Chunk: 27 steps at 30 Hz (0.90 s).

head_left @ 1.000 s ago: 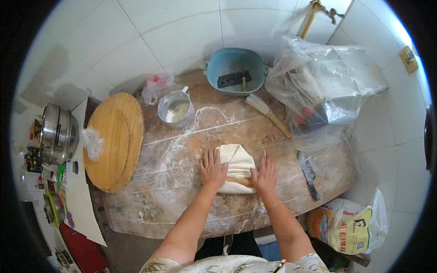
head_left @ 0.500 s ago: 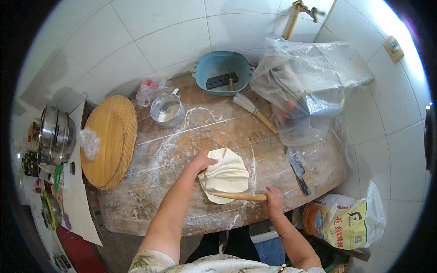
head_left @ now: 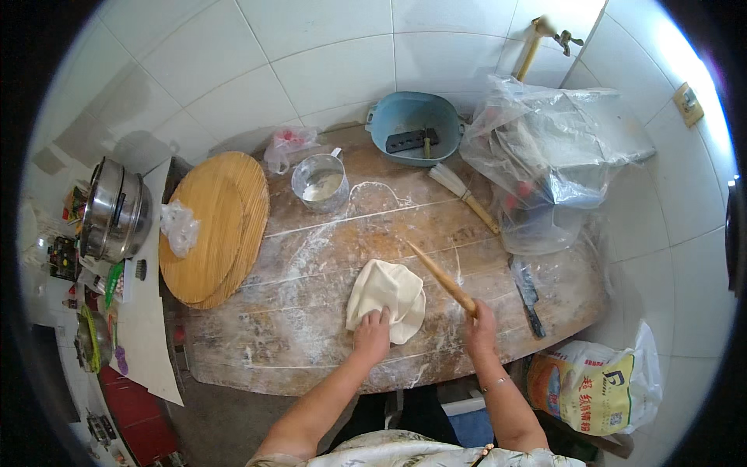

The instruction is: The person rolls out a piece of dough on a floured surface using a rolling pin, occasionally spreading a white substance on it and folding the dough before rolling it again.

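A folded, pale sheet of dough (head_left: 387,292) lies on the floured wooden table (head_left: 311,342) in front of me. My left hand (head_left: 373,335) is at its near edge, fingers bent down onto the dough and closed on it. My right hand (head_left: 481,325) grips the near end of a wooden rolling pin (head_left: 440,275). The pin slants up and to the left, its far tip beyond the dough's right side and apart from it.
Toward the back stand a metal cup (head_left: 320,184) with flour and a blue basin (head_left: 415,124). A brush (head_left: 464,198) and a knife (head_left: 527,297) lie right, beside a plastic-covered object (head_left: 545,167). Round wooden boards (head_left: 212,233) lean left; a flour bag (head_left: 583,387) stands lower right.
My left hand has moved from the dough's far left edge to its near edge. The rolling pin has lifted off the dough and swung to point away. The dough's folds have changed.
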Tool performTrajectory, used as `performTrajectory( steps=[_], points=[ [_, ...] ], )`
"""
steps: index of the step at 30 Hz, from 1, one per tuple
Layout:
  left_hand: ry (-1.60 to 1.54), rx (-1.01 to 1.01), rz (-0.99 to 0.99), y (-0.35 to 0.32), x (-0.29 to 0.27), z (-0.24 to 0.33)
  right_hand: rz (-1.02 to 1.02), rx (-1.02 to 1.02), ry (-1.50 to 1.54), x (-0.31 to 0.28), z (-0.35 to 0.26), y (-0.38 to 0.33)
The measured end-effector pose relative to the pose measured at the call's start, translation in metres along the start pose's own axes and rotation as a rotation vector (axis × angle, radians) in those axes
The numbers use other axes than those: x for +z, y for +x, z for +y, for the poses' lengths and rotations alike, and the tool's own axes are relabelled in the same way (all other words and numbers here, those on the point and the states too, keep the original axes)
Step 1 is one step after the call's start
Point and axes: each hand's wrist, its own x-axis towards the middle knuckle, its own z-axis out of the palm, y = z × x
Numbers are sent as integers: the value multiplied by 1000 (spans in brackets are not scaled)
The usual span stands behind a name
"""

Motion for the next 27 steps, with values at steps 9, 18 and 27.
performTrajectory(
  steps=[9, 18, 27],
  points=[
    [-42, 41, 236, 29, -41, -66, -454, -255, -220, 63, -62, 1],
    [128, 19, 80, 118, -9, -65, -269, 224, -431, 119, -60, 61],
    [131, -47, 138, 186, -16, -65, -198, 298, -386, 133, -44, 127]
  ],
)
